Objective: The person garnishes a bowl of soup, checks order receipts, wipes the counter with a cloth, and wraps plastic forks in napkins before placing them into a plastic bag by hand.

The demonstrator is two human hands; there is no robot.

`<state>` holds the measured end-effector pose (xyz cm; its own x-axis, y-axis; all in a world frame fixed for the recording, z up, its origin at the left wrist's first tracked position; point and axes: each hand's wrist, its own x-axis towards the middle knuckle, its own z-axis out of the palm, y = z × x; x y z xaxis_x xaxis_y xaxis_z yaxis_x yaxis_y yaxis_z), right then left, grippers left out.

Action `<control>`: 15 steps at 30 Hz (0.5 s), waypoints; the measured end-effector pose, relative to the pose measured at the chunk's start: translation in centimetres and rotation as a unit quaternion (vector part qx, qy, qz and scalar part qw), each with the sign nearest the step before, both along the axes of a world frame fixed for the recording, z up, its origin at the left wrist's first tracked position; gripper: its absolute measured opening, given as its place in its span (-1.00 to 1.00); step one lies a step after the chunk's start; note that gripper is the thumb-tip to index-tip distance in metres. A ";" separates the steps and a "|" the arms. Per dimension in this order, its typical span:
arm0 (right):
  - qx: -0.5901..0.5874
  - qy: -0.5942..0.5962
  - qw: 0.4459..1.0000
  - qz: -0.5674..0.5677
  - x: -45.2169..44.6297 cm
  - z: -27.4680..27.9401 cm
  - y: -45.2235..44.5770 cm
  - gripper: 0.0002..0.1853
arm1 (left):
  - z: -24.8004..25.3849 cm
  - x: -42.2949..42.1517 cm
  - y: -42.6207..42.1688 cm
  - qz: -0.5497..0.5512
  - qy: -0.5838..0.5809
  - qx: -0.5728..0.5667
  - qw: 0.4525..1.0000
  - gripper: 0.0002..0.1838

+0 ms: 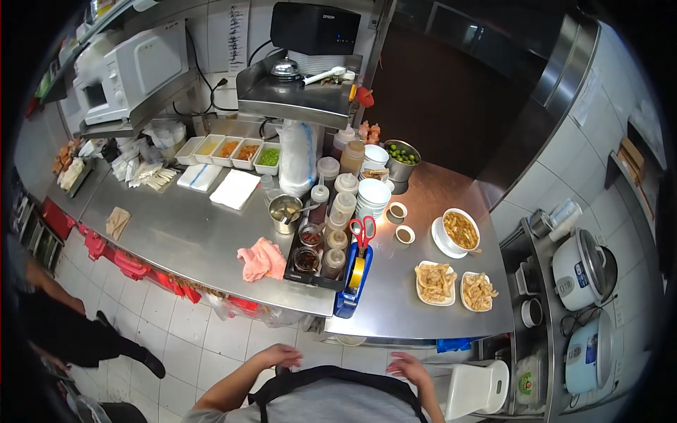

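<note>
In the head view I'm holding both hands in front of my black apron (pixel 331 376), short of the brushed stainless-steel counter (pixel 386 299). My left hand (pixel 282 355) is keeping its fingers loosely curled and partly open, gripping nothing that I can see; my right hand (pixel 407 366) is pointing its slightly spread fingers inward, likewise gripping nothing visible.

Nearest food to my right fingers, a squarish white bowl (pixel 438 303) is sitting ahead and a little to their right, heaped with golden fried pieces (pixel 435 281). Just beside it, farther right, a smaller white bowl (pixel 471 307) is carrying more of them. Beyond both, a round white bowl of brown soup (pixel 460 230) is standing on a white plate (pixel 440 244).

Ahead of my left fingers and slightly left, a crumpled pink cloth (pixel 262 259) is lying near the counter's edge. Forward between my two hands, a blue tape dispenser (pixel 345 304) is standing at the edge, with red-handled scissors (pixel 363 229) rising behind it. Right of my right fingers, a white plastic stool (pixel 474 389) is standing below the counter.
</note>
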<state>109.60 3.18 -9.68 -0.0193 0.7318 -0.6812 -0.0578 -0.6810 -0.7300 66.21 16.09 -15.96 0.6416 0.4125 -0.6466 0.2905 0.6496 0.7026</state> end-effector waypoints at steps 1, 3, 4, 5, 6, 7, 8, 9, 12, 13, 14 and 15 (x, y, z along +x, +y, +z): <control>-0.009 -0.015 0.996 0.088 -1.9 1.0 1.0 -0.56 | -0.3 -2.4 -0.8 0.055 0.023 -0.026 0.998 -0.65; -0.006 -0.031 0.970 0.240 -5.1 2.7 4.5 -0.53 | -0.4 -5.6 -2.3 0.135 0.117 -0.020 0.984 -0.64; 0.006 -0.031 0.953 0.302 -6.4 3.3 6.4 -0.52 | -0.8 -6.8 -2.2 0.165 0.126 -0.009 0.978 -0.64; 0.043 0.002 0.943 0.331 -7.6 3.9 8.2 -0.51 | -1.5 -7.5 -2.2 0.198 0.135 -0.001 0.971 -0.63; 0.075 0.035 0.926 0.368 -8.7 4.7 9.9 -0.51 | -2.9 -8.0 -2.9 0.238 0.143 0.002 0.961 -0.61; 0.100 0.070 0.902 0.415 -9.6 5.8 11.9 -0.51 | -4.6 -8.0 -2.9 0.286 0.147 0.007 0.947 -0.60; 0.113 0.092 0.881 0.450 -11.3 8.8 13.9 -0.51 | -6.1 -8.1 -2.8 0.344 0.151 0.008 0.927 -0.59; 0.118 0.114 0.860 0.484 -12.4 10.3 15.3 -0.50 | -5.9 -7.5 -3.2 0.420 0.127 0.016 0.898 -0.59; 0.103 0.140 0.771 0.613 -17.1 14.8 20.0 -0.45 | -0.3 -4.6 -3.2 0.586 0.048 -0.043 0.808 -0.65; 0.094 0.166 0.744 0.640 -18.8 14.9 21.2 -0.43 | -1.3 -4.2 -3.6 0.598 0.024 -0.023 0.801 -0.72; 0.096 0.137 0.720 0.674 -20.7 16.0 22.3 -0.44 | -2.4 -4.2 -4.1 0.604 0.003 -0.001 0.797 -0.77; 0.093 0.126 0.705 0.692 -22.9 16.6 23.3 -0.44 | -1.9 -4.4 -4.8 0.632 0.011 -0.005 0.775 -0.80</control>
